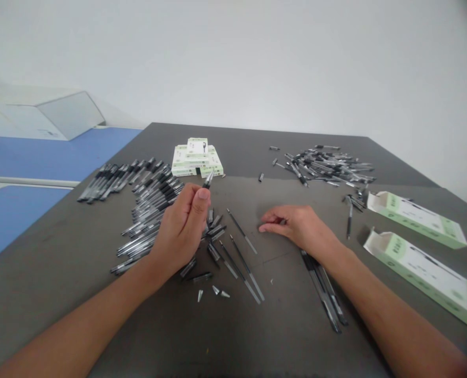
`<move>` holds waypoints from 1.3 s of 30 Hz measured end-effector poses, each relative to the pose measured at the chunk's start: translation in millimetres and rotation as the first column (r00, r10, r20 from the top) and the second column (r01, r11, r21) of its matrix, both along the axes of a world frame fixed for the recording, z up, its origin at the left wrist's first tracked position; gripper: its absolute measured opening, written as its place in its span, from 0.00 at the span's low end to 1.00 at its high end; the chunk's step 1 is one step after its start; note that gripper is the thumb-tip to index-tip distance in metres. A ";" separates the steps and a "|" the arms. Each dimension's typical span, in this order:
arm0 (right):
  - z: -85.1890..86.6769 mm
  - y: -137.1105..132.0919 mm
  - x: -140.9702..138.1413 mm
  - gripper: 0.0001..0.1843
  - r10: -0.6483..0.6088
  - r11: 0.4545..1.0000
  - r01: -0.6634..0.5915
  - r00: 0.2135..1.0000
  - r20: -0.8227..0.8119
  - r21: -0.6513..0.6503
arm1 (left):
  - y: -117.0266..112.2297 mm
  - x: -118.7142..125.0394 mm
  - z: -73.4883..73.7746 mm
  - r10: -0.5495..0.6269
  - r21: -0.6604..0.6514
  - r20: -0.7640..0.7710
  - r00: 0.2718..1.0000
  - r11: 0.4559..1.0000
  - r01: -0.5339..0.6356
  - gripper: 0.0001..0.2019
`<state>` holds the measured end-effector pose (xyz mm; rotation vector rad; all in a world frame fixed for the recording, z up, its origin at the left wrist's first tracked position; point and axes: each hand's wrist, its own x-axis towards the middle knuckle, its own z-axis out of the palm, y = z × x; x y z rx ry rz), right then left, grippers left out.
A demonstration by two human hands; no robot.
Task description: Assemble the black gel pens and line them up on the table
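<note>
My left hand (182,226) is raised above the dark table, its fingers closed around a black pen piece (208,179) whose tip sticks out at the top. A large row of assembled black gel pens (150,210) lies just beyond and to the left of that hand. My right hand (292,223) rests on the tabletop with relaxed, slightly curled fingers, nearest to several long thin pen refills (241,257). Short pen parts (213,252) lie between my hands, and a small stack of pens (323,291) lies under my right wrist.
A loose heap of pen parts (323,165) lies at the far right of the dark table (249,142). White-and-green boxes (196,157) stand stacked at the back. Two open long green-and-white boxes (418,220) lie at the right. Blue surfaces (40,157) lie beyond the table's left edge.
</note>
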<state>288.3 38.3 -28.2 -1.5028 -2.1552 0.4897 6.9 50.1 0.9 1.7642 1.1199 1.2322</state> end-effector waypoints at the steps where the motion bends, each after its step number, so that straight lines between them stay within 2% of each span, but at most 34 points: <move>1: 0.9 -0.5 -0.2 0.04 0.010 1.000 -0.010 1.000 0.009 0.002 | 0.3 0.1 -0.3 -0.001 0.000 0.003 1.000 1.000 0.001 0.19; 8: 15.1 -4.9 2.1 0.09 0.031 0.999 -0.031 0.999 0.024 0.026 | 4.1 -0.1 -1.9 -0.021 -0.011 0.050 0.999 1.000 0.022 0.19; 12: 37.9 -8.7 21.0 0.12 -0.089 0.993 0.088 0.996 0.007 0.077 | 5.4 -0.3 -2.2 -0.027 -0.018 0.076 0.997 0.999 0.028 0.18; 13: 45.1 -10.8 28.8 0.14 -0.122 0.992 0.121 0.992 0.025 0.039 | 5.4 -0.2 -2.2 -0.033 -0.019 0.088 0.996 0.999 0.035 0.18; 15: 59.2 -17.0 46.2 0.15 -0.134 0.981 0.146 0.986 0.098 -0.127 | 5.2 0.0 -2.3 -0.049 -0.018 0.110 0.993 0.999 0.051 0.18; 17: 70.7 -25.2 63.4 0.15 -0.071 0.931 0.129 0.982 0.177 -0.341 | 4.7 0.2 -2.4 -0.055 -0.017 0.123 0.991 0.998 0.058 0.19; 19: 77.3 -33.7 77.1 0.14 -0.002 0.861 0.109 0.978 0.210 -0.498 | 4.5 0.2 -2.9 -0.058 -0.015 0.130 0.990 0.998 0.061 0.19; 25: 74.4 -48.0 86.5 0.15 0.048 0.678 0.081 0.987 0.154 -0.731 | 5.8 -1.8 -5.8 -0.056 -0.021 0.141 0.988 0.998 0.060 0.20; 27: 72.0 -48.3 83.3 0.17 0.052 0.651 0.094 0.984 0.168 -0.753 | 6.4 -1.5 -6.5 -0.060 -0.025 0.163 0.985 0.998 0.065 0.19; 32: 66.6 -43.6 76.2 0.18 0.053 0.662 0.166 0.962 0.266 -0.731 | 7.9 1.5 -6.7 -0.081 -0.003 0.203 0.976 0.997 0.083 0.19; 35: 60.6 -41.6 72.3 0.18 0.058 0.676 0.165 0.960 0.275 -0.718 | 7.9 2.3 -5.7 -0.083 0.005 0.213 0.974 0.997 0.083 0.20; 39: 55.1 -43.9 68.4 0.14 0.044 0.731 0.161 0.958 0.282 -0.663 | 6.6 2.0 -3.7 -0.071 -0.034 0.227 0.971 0.996 0.081 0.18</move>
